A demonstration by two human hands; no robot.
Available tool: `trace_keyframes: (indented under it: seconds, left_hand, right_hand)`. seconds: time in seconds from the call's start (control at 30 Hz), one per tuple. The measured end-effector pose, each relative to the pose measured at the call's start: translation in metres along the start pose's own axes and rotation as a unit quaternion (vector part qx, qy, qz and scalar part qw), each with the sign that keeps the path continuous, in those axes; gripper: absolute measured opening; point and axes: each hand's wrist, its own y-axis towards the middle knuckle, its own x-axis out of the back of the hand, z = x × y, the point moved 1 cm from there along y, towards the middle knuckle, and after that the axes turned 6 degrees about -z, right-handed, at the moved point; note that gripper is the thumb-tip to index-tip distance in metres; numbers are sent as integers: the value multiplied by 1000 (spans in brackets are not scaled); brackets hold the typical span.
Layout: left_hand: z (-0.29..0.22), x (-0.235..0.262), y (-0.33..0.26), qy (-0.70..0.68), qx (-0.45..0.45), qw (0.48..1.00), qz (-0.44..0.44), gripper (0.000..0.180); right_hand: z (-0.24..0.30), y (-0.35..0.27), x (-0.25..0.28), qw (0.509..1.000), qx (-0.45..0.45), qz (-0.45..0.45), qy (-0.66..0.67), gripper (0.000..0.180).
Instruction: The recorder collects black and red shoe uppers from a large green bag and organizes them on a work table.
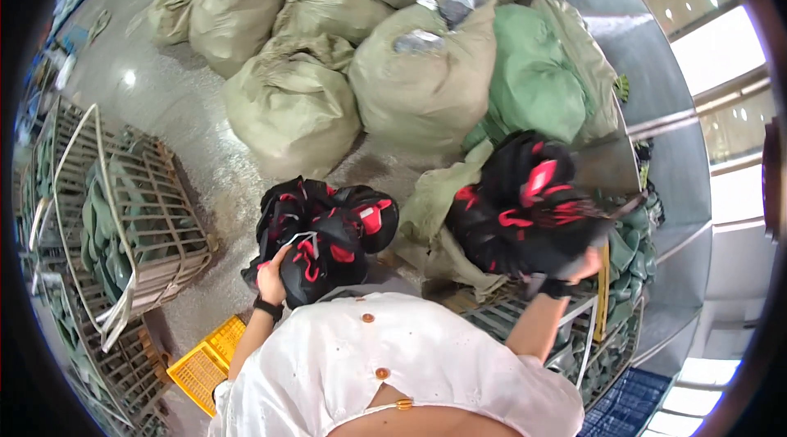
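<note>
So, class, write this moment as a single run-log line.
left hand: grips black-and-red bundle | right hand: grips second black-and-red bundle | behind: stuffed green sacks | left: wire cage, yellow crate

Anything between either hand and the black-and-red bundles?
No. The left hand already grips one black-and-red bundle, and the right hand grips the other bundle. Nothing visible sits between hand and bundle on either side.

left hand (273, 279) raised, fingers closed (gripping) | right hand (584, 266) raised, closed
</note>
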Motion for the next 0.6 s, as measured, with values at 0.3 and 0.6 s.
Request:
trace_keyframes:
  seconds: [0.3, 0.6]
  left_hand:
    - [9, 94, 76, -107, -10, 979, -173, 45]
    - [15, 200, 160, -54, -101, 967, -229, 53]
  right_hand:
    - [48, -65, -194, 691, 648, 148, -282, 39]
    - [-156, -94, -358, 868, 360, 310, -140, 50]
